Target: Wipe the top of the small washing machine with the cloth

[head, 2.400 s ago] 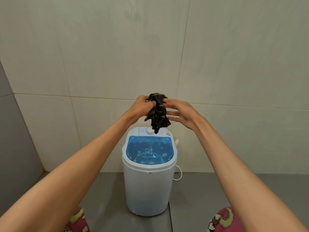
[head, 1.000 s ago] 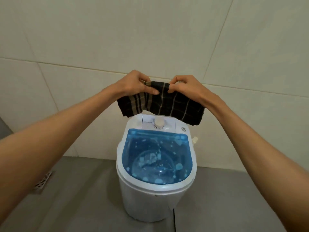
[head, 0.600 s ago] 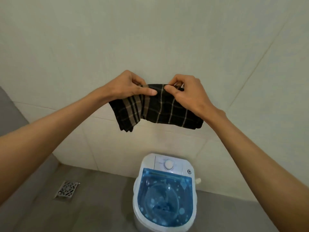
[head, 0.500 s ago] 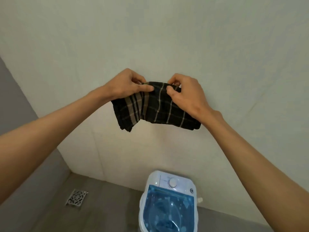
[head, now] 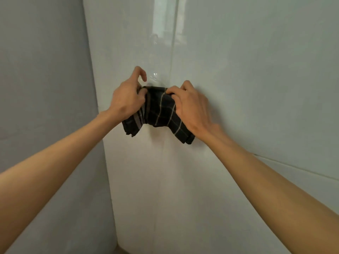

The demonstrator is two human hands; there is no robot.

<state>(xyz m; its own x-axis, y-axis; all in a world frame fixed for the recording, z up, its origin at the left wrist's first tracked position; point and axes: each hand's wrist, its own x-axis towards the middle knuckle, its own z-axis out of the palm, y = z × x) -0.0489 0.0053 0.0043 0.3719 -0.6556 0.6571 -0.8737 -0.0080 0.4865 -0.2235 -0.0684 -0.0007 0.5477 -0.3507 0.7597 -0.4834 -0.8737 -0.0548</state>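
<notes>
While the fingers (head: 141, 92) of the left hand (head: 126, 101) and right hand (head: 190, 109) clamp its two ends, the left index lifted free, a dark checked cloth (head: 159, 110) hangs bunched between them, held in the air before a pale tiled wall (head: 256, 70) near a corner.

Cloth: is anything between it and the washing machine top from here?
Cannot say: the washing machine is out of view. Both hands hold the cloth bunched up against the wall, left hand and right hand each with a grip on it. Only bare wall shows below the cloth.
</notes>
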